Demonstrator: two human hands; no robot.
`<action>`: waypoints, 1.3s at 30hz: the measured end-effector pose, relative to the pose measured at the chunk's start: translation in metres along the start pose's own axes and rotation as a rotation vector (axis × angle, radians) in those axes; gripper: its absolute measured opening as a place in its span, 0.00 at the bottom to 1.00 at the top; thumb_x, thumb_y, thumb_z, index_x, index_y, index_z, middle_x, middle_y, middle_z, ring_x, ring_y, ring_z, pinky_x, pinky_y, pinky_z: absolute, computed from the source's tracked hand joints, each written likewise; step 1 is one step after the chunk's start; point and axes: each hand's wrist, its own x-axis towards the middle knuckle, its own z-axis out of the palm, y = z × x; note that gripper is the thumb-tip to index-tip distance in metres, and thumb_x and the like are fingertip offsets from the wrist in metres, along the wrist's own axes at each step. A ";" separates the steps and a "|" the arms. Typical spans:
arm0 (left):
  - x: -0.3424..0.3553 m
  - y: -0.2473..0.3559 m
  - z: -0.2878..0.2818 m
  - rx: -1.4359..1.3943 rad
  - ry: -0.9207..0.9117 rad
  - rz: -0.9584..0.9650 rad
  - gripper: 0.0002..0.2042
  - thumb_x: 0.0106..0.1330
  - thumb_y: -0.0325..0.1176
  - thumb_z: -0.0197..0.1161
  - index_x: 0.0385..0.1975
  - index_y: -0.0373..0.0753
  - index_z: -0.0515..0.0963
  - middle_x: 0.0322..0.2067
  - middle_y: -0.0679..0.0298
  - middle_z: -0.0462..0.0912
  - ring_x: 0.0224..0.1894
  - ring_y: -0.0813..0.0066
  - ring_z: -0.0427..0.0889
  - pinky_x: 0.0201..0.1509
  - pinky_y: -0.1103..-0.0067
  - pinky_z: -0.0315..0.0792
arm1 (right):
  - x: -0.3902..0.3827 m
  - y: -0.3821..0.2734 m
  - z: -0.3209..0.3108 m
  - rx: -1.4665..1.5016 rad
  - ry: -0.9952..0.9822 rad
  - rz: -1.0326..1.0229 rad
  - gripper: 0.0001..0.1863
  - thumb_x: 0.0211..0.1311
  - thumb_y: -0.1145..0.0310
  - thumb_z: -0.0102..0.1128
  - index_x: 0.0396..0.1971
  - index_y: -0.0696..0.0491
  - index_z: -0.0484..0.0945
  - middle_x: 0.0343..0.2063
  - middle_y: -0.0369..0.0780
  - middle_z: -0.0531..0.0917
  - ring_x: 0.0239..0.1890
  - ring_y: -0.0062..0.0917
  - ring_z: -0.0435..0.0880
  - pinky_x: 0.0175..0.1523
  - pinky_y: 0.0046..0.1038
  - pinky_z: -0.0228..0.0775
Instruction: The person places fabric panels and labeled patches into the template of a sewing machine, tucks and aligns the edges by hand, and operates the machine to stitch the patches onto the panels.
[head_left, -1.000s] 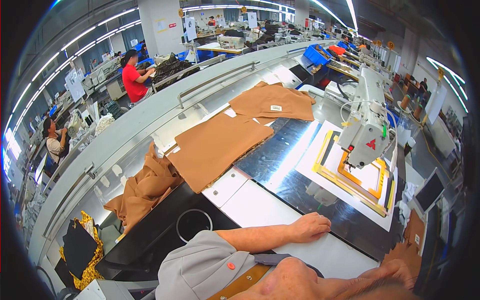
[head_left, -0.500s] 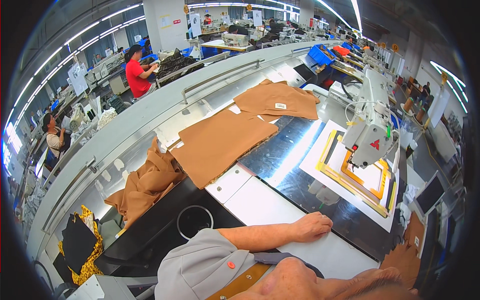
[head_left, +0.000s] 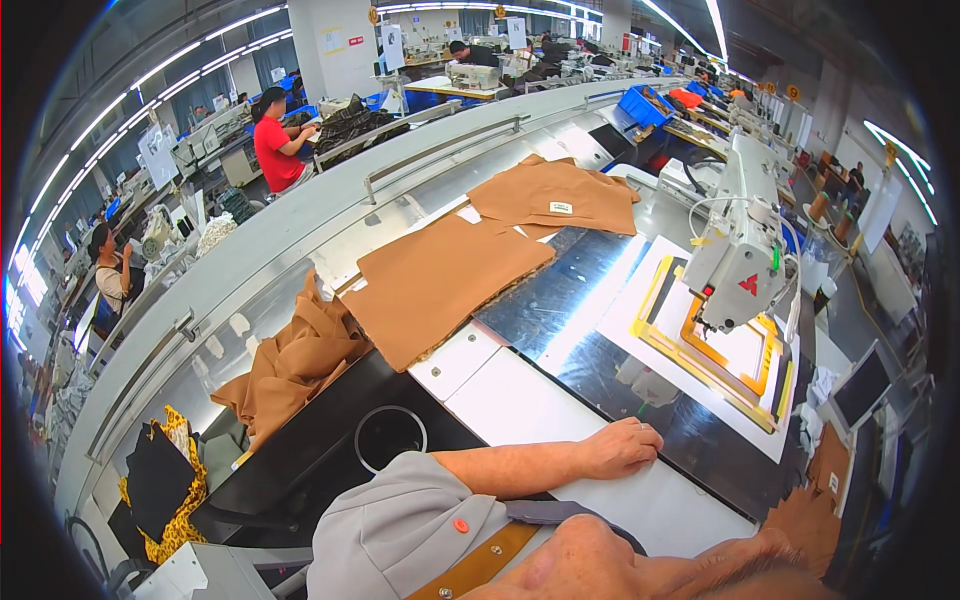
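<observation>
My left hand [head_left: 622, 447] rests palm down on the white worktop [head_left: 520, 400], beside the edge of the dark shiny metal plate [head_left: 580, 300]. Its fingers are curled in and nothing shows in them. My right hand is out of view. Across the plate stands a white sewing machine head [head_left: 745, 255], above an orange clamp frame [head_left: 765, 372] on a white sheet with yellow strips. To the left of the plate lies a stack of flat brown fabric pieces [head_left: 440, 285]. More brown pieces [head_left: 550, 195], one with a white label, lie behind it.
Crumpled brown fabric [head_left: 295, 360] lies at the left, near a round ring-edged opening [head_left: 390, 440]. Black and yellow-patterned cloth [head_left: 165, 485] is at the far left. More brown fabric [head_left: 805, 525] and a dark screen [head_left: 862, 385] are on the right. A person in red [head_left: 275, 140] works beyond the rail.
My left hand has barely shifted on the worktop. The sewing machine and the brown stack look the same. Far back, a person in dark clothes now leans over a table.
</observation>
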 end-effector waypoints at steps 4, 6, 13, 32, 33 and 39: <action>0.004 0.000 0.001 -0.013 -0.003 0.018 0.02 0.61 0.26 0.66 0.32 0.39 0.81 0.45 0.65 0.81 0.48 0.69 0.81 0.50 0.71 0.71 | -0.010 0.019 -0.007 0.008 0.025 -0.250 0.16 0.68 0.69 0.63 0.54 0.45 0.72 0.48 0.29 0.80 0.44 0.22 0.85 0.42 0.41 0.86; 0.003 0.000 0.001 -0.025 0.004 0.024 0.03 0.61 0.26 0.66 0.33 0.39 0.81 0.45 0.64 0.81 0.48 0.68 0.81 0.50 0.71 0.71 | -0.015 0.021 -0.014 0.024 -0.039 -0.317 0.16 0.69 0.69 0.62 0.55 0.45 0.72 0.50 0.29 0.80 0.44 0.22 0.85 0.42 0.41 0.86; 0.006 0.000 0.000 -0.028 -0.006 0.026 0.03 0.60 0.26 0.67 0.31 0.39 0.80 0.45 0.64 0.81 0.48 0.67 0.80 0.50 0.71 0.70 | 0.007 0.037 -0.015 0.340 -0.041 -0.457 0.11 0.69 0.71 0.58 0.49 0.46 0.76 0.50 0.30 0.77 0.41 0.21 0.83 0.40 0.37 0.81; 0.013 0.001 -0.005 -0.011 -0.076 -0.070 0.04 0.59 0.26 0.68 0.32 0.41 0.83 0.46 0.67 0.81 0.51 0.68 0.80 0.53 0.70 0.70 | 0.009 0.031 -0.021 -0.178 0.181 -0.684 0.08 0.67 0.77 0.57 0.36 0.48 0.67 0.37 0.28 0.69 0.32 0.12 0.76 0.38 0.24 0.76; 0.013 0.002 -0.005 -0.004 -0.079 -0.075 0.04 0.59 0.26 0.69 0.32 0.41 0.83 0.46 0.67 0.81 0.51 0.68 0.80 0.53 0.70 0.70 | 0.012 0.032 -0.016 -0.188 0.185 -0.674 0.08 0.67 0.77 0.57 0.36 0.48 0.67 0.37 0.28 0.69 0.32 0.12 0.76 0.38 0.24 0.76; 0.013 -0.002 -0.003 0.020 -0.057 -0.058 0.04 0.58 0.26 0.70 0.31 0.41 0.83 0.45 0.68 0.81 0.49 0.69 0.80 0.50 0.71 0.69 | 0.031 0.046 -0.032 -0.256 0.122 -0.690 0.27 0.57 0.79 0.67 0.52 0.45 0.66 0.43 0.24 0.69 0.43 0.11 0.73 0.42 0.20 0.74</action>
